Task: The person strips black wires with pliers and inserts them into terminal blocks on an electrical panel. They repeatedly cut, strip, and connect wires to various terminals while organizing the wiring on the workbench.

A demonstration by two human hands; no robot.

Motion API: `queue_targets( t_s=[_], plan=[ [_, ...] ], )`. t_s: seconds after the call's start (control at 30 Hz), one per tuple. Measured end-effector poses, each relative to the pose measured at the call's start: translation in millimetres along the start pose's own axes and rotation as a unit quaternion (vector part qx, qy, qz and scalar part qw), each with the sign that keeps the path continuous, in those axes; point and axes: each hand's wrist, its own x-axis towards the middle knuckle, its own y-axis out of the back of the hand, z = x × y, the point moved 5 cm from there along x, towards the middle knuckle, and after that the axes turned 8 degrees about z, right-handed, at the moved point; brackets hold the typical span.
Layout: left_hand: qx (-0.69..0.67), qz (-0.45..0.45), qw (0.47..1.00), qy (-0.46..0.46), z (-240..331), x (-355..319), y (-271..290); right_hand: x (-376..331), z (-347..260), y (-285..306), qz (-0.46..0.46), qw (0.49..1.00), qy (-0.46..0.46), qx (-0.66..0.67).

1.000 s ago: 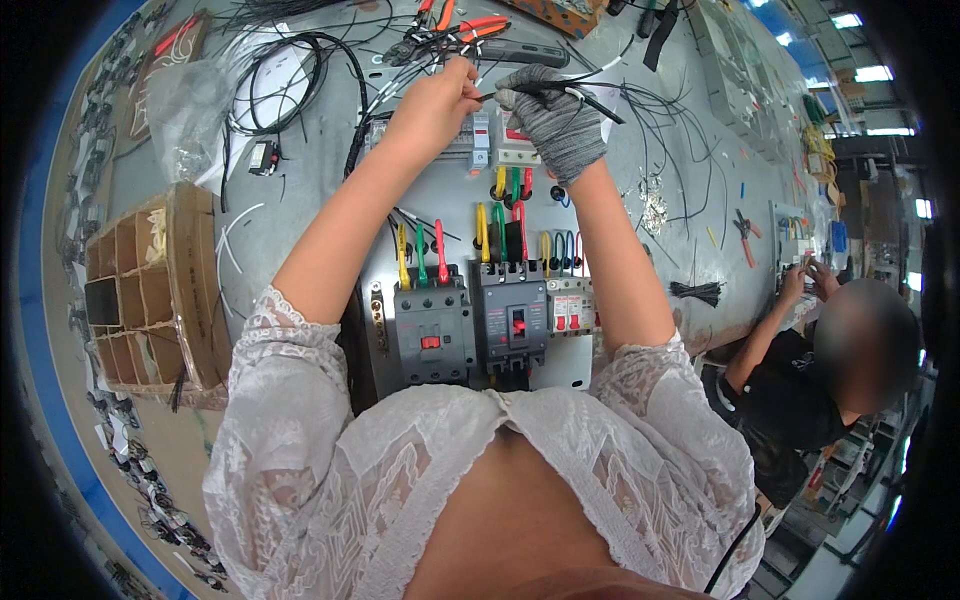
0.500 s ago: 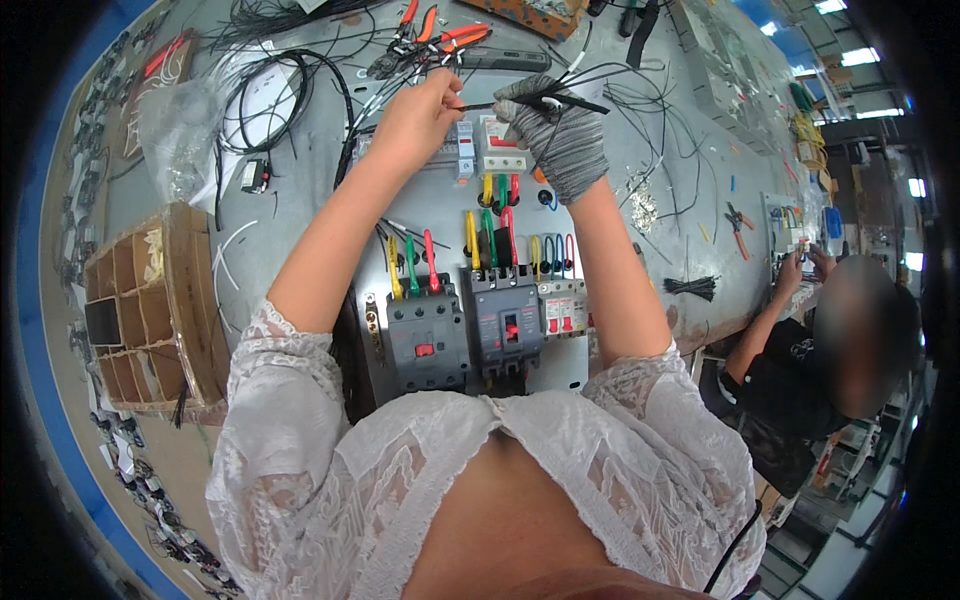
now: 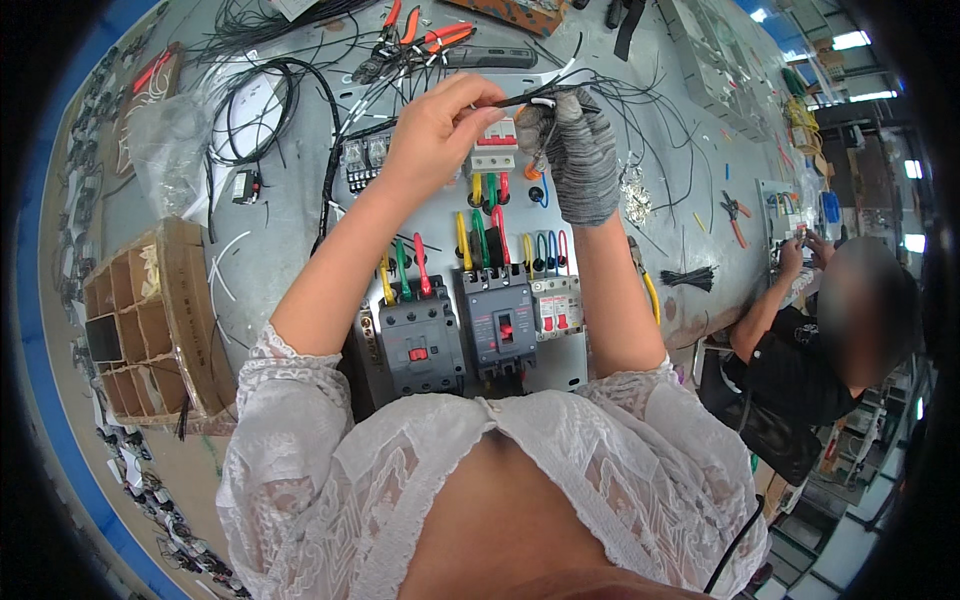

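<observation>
Bare left hand [image 3: 435, 125] pinched on a thin black wire [image 3: 520, 98]; gloved right hand [image 3: 578, 150] clenched around the same wire's white-sleeved end, both above the grey panel [image 3: 440, 225] of breakers [image 3: 500, 325], pliers [image 3: 415, 40] lying beyond

A grey metal counter [image 3: 300, 215] is seen, edged in blue. On it are laid a panel of breakers [image 3: 470, 320], a divided cardboard box [image 3: 140, 320], coiled black cable [image 3: 250, 110], red-handled pliers [image 3: 420, 40], a clear plastic bag [image 3: 165, 150] and black cable ties [image 3: 690, 277].
</observation>
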Motion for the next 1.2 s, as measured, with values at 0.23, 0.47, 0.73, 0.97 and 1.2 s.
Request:
queue_targets(
  t_s=[0.23,0.47,0.73,0.97,1.2],
  plan=[
    [-0.036,-0.042,0.998,-0.015,-3,-5,0,16,21,8,-0.013,0.992,-0.078,0.103],
    [-0.022,-0.092,0.995,0.029,-11,-6,-4,24,18,-1,-0.043,0.991,-0.113,0.051],
    [-0.049,-0.026,0.997,0.053,-9,-4,-2,4,8,-9,-0.079,0.996,-0.029,-0.028],
    [-0.043,0.005,0.999,0.027,-6,-3,-1,-8,13,-21,-0.037,0.999,-0.024,-0.009],
    [-0.032,0.01,0.999,0.0,-6,-6,-3,-11,22,-26,-0.015,0.979,-0.109,0.173]
  ],
)
